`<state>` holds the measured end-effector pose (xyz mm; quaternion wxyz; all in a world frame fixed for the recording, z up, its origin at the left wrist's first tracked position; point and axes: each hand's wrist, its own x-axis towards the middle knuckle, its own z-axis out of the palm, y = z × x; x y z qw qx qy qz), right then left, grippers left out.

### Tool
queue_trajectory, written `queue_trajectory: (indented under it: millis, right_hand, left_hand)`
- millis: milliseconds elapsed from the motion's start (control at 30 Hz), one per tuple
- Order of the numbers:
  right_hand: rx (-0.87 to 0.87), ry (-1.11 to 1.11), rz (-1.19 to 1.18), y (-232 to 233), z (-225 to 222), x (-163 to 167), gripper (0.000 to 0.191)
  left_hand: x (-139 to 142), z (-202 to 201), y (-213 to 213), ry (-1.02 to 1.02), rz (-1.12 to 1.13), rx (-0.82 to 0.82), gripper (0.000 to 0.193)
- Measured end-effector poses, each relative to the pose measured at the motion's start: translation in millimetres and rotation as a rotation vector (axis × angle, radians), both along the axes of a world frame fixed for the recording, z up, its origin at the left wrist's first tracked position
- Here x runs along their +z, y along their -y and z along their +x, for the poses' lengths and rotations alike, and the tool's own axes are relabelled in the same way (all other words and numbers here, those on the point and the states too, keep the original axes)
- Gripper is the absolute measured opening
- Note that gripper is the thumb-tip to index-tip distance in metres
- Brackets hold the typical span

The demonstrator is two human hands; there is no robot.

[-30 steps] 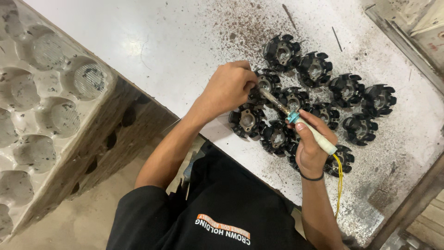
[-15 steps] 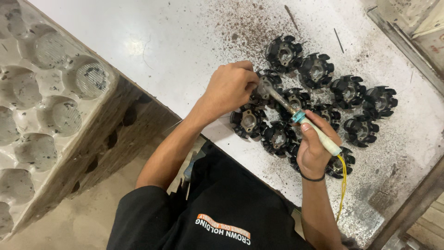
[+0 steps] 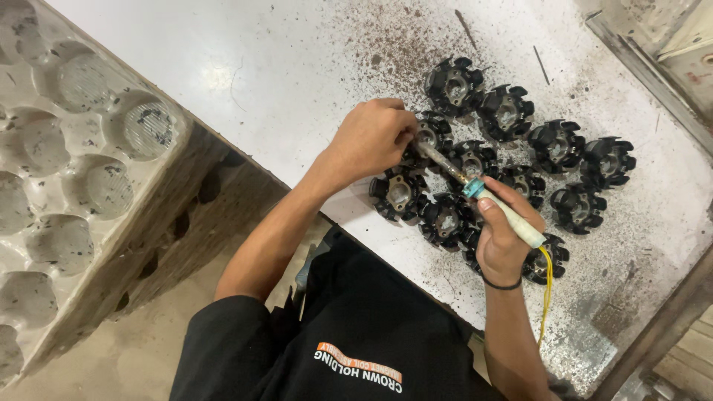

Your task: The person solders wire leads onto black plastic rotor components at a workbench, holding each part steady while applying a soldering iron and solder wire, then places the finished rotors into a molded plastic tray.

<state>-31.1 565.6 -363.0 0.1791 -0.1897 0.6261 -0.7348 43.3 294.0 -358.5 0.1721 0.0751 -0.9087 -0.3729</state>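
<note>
Black stator [image 3: 429, 135] under left hand [image 3: 369, 139].

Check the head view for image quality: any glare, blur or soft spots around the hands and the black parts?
Head view: mostly sharp. A mild glare patch washes out the white table at upper left. The left hand, right hand and soldering iron show no motion blur. The black coil cores read dark, their inner detail partly lost. Shadows are soft. The moulded tray at the left edge looks slightly soft.
</note>
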Motion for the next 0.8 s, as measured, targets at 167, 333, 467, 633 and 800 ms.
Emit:
queue_trajectory:
  millis: [167, 333, 467, 633, 800]
  right_hand:
    - [0.000, -0.028, 0.009, 1.8, 0.7, 0.8, 0.029]
    - [-0.001, 0.003, -0.032, 1.1, 0.5, -1.3, 0.029]
    - [-0.007, -0.041, -0.126, -7.9, -4.9, 2.1, 0.028]
    - [0.090, -0.178, -0.213, -35.0, 18.0, 4.1, 0.029]
    - [0.008, -0.044, 0.022, -56.6, 66.2, -9.9, 0.033]
  left_hand:
    - [8.8, 10.2, -2.3, -0.077, 0.002, 0.014, 0.012]
    - [9.9, 52.7, -8.9, -0.133, 0.031, 0.095, 0.014]
    - [2.4, 83.7, -23.3, -0.181, -0.077, -0.009, 0.030]
    - [0.3, 102.0, -42.7, -0.211, -0.018, 0.096, 0.028]
    - [7.9, 111.9, -47.0, -0.193, 0.025, 0.141, 0.036]
